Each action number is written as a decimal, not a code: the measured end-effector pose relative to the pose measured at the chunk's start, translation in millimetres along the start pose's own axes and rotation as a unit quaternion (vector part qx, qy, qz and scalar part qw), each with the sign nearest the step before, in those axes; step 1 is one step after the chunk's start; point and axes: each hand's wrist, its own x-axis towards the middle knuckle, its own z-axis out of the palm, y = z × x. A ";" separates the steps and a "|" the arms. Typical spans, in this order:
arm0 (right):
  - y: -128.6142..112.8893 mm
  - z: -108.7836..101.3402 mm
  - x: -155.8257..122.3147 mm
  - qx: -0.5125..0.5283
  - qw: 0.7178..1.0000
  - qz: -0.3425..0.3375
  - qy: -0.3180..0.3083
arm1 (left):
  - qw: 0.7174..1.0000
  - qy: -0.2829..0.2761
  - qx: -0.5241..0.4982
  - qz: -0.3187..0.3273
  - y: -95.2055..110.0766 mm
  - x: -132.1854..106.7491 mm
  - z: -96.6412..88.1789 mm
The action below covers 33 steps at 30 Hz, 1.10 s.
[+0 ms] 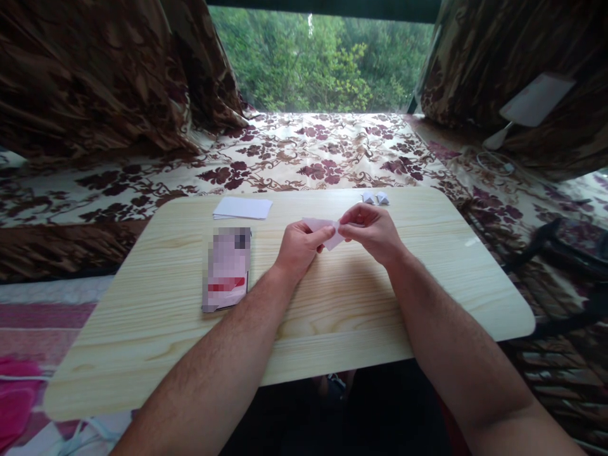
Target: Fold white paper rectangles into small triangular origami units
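A small piece of folded white paper (335,241) is held up over the middle of the table, between both hands. My left hand (304,242) pinches its left part, thumb on top. The fingertips of my right hand (368,229) close on its right edge. Just beyond my right hand, two small white folded paper pieces (375,199) sit near the table's far edge. Flat at the far left lies a stack of white paper sheets (243,208). The undersides of the held paper and some fingers are hidden.
A pixelated pinkish rectangular item (227,269) lies on the wooden table (156,304), left of my left forearm. Behind the table runs a ledge with floral cloth (313,152) below a window. A white lamp (536,101) stands at the right.
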 end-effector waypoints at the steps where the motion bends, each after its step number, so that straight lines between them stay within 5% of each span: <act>1: 0.4 -0.7 0.1 -0.002 1.000 0.009 -0.001 | 1.000 0.004 0.012 0.001 0.8 -0.9 0.7; 33: 3.9 5.6 0.2 -0.076 0.996 0.016 0.041 | 0.998 0.006 0.055 0.014 -0.4 -1.4 3.1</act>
